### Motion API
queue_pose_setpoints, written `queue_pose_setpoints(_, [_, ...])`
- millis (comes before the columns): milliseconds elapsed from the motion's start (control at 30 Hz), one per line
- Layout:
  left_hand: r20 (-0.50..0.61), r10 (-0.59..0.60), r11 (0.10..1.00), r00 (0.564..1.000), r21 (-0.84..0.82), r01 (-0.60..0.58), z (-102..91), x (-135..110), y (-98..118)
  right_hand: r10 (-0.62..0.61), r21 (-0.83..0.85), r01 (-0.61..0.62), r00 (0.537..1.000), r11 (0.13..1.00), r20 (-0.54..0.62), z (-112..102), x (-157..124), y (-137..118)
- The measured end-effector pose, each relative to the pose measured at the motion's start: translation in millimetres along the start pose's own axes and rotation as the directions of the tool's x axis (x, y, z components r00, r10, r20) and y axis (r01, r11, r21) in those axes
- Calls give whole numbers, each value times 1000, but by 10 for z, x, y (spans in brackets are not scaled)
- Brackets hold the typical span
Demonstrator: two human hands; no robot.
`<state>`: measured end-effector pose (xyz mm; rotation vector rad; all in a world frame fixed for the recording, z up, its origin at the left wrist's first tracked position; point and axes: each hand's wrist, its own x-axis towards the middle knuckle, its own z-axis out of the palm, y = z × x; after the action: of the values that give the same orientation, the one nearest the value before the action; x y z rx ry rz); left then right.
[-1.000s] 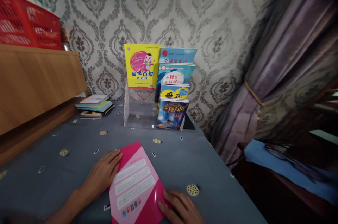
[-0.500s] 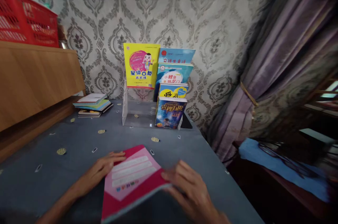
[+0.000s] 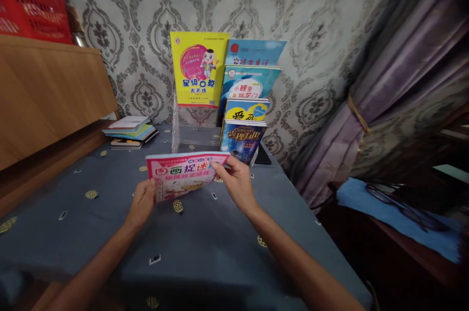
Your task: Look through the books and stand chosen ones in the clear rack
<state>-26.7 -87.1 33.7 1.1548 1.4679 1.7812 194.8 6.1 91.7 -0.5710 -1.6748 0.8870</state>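
Raised off the surface (image 3: 110,238), the pink book (image 3: 185,176) now shows its front cover

Where it lay back cover up at the lower middle of the frame, the pink book is now tilted up in mid-air just below the centre, its title upright and facing the wearer. Both hands have moved up the frame with it.

It is held between the two hands, its upper edge running left to right and its cover leaning back, so foreshortened that I cannot judge which side is truly longer. The clear stand (image 3: 175,125) is beyond it, higher in the frame; the book's upper edge overlaps the stand's lower front in view, though whether they touch cannot be told. Of the two, the right hand (image 3: 237,181) appears nearer the stand and its column of books (image 3: 252,111).

The right thumb presses on the front cover near the upper right corner, with the fingers bent behind; the left hand (image 3: 142,201) pinches the left edge, its far fingers mostly hidden.

Unlike the book, the yellow workbook (image 3: 198,69) at upper centre and the low stack (image 3: 128,130) at left keep their places on the stand and surface; only the view has shifted.
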Motion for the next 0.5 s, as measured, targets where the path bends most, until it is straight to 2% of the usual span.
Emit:
queue_pose_setpoints(133, [-60, -95, 986, 994, -140, 86, 212, 193, 129, 92, 111, -97, 995, 989, 47, 93, -46, 333])
queue_pose_setpoints(267, [-61, -87, 968, 994, -239, 70, 397, 418, 263, 161, 198, -175, 983, 965, 82, 126, -97, 599])
queue_pose_setpoints(367, [-91, -53, 955, 994, -296, 23, 493, 587, 291, 176, 240, -188, 982, 952, 71, 103, -86, 671])
queue_pose_setpoints(500, [-124, -17, 925, 992, -379, -32, 537, 763, 189, 183, 233, -181, 983, 955, 10, 39, -62, 673])
